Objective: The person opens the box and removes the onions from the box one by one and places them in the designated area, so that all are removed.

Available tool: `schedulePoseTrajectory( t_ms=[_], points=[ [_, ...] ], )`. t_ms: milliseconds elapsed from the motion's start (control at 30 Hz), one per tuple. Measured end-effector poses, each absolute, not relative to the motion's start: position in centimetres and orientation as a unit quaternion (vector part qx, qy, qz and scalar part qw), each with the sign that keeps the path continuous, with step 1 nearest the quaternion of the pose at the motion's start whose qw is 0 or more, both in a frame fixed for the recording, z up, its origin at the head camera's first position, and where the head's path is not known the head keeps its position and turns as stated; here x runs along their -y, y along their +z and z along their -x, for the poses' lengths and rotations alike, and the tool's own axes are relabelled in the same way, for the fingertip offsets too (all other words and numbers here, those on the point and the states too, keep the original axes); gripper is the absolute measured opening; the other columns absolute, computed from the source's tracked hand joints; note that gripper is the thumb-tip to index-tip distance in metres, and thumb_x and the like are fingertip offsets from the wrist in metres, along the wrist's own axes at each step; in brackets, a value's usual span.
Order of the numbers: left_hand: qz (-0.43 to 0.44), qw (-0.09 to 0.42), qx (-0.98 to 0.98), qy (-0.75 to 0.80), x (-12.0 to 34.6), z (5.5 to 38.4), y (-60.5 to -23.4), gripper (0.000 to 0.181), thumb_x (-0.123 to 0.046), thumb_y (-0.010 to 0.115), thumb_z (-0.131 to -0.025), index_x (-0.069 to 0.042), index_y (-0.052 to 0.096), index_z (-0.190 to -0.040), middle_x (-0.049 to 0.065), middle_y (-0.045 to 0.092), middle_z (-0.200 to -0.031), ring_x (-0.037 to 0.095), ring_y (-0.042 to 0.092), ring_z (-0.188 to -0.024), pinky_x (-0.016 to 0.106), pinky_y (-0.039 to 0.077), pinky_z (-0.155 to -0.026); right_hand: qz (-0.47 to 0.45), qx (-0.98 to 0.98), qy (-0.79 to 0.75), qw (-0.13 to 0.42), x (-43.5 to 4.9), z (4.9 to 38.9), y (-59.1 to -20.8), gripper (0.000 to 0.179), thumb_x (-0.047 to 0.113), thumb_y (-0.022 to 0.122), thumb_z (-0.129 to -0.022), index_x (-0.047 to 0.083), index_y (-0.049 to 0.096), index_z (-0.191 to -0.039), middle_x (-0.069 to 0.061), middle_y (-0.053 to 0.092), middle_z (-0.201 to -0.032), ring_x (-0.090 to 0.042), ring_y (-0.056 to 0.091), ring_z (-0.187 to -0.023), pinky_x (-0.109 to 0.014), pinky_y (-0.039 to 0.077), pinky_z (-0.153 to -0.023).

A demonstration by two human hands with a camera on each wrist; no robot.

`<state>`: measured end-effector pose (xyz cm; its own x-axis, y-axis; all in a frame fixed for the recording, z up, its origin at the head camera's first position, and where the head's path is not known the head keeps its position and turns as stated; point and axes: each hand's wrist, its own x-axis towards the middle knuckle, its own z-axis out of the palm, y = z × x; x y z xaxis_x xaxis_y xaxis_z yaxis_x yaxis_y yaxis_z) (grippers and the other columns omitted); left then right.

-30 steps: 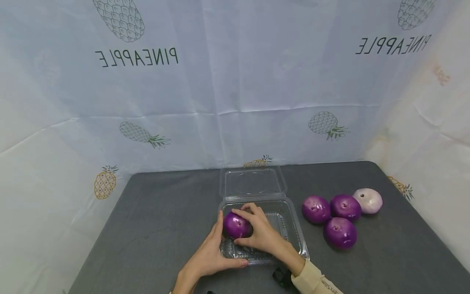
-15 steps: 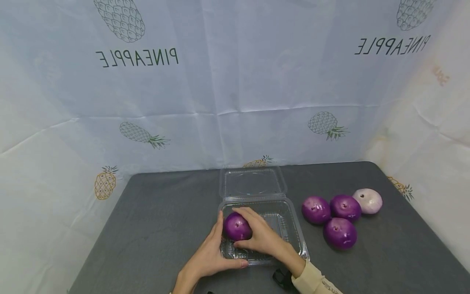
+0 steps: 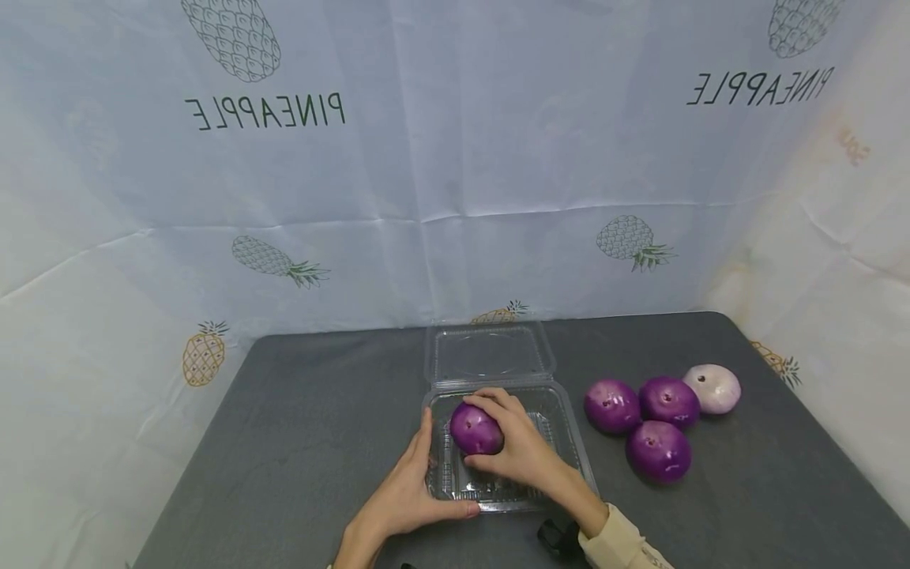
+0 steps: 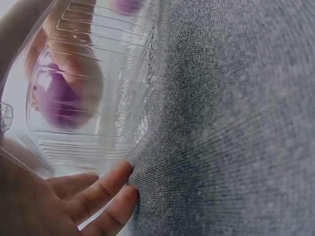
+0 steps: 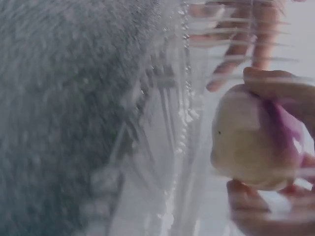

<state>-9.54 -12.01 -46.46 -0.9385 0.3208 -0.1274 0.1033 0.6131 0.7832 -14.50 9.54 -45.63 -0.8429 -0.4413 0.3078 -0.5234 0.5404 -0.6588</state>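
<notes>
A glossy round fruit [image 3: 475, 429], purple on top and pale below, is over the left part of an open clear plastic clamshell box [image 3: 577, 442]. My right hand [image 3: 515, 442] grips it, thumb at the near side and fingers over the far side. Its pale underside shows through the plastic in the right wrist view; whether it touches the floor, I cannot tell. Spread around the box's near left corner, my left hand [image 3: 408, 490] touches the outside wall with straight fingers, thumb along the front rim. In the left wrist view its fingertips [image 4: 118, 172] lie against the box.
Right of the box sit several similar fruits: purple ones [image 3: 613, 406] in a cluster and a pale one [image 3: 712, 389] behind. The box lid [image 3: 490, 353] lies folded back toward the pineapple-print cloth [image 3: 441, 158]. All stand on a dark grey tabletop [image 3: 320, 419].
My right hand has shifted the fruit rightward and slightly away from me, off the box's left wall. The left hand has stayed where it was.
</notes>
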Motion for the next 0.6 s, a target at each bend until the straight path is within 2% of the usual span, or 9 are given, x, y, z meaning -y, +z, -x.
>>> schedulePoseTrajectory(
  t_ms=[267, 600],
  points=[
    [-0.115, 0.122, -0.890, 0.423, 12.0, 9.5, -46.5, 0.146, -0.060, 0.089, -0.068, -0.017, -0.012, -0.165, 0.023, 0.018, -0.170, 0.042, 0.048, -0.140, 0.064, 0.038, -0.115, -0.261, 0.881, 0.389, 0.062, -10.7, 14.2, -44.6, 0.080, 0.019, 0.095, -0.069, 0.012, 0.060, -0.141, -0.008, 0.057, -0.141, -0.032, 0.056, -0.128, -0.055, 0.055, -0.096],
    [-0.116, 0.128, -0.887, 0.428, 12.0, 9.5, -46.5, 0.146, -0.058, 0.089, -0.069, -0.019, -0.014, -0.164, 0.024, 0.016, -0.170, 0.042, 0.056, -0.133, 0.065, 0.040, -0.113, -0.255, 0.881, 0.387, 0.097, -12.6, 13.6, -43.7, 0.082, 0.016, 0.096, -0.067, 0.011, 0.061, -0.141, -0.009, 0.058, -0.142, -0.034, 0.058, -0.127, -0.054, 0.056, -0.094]
  ],
)
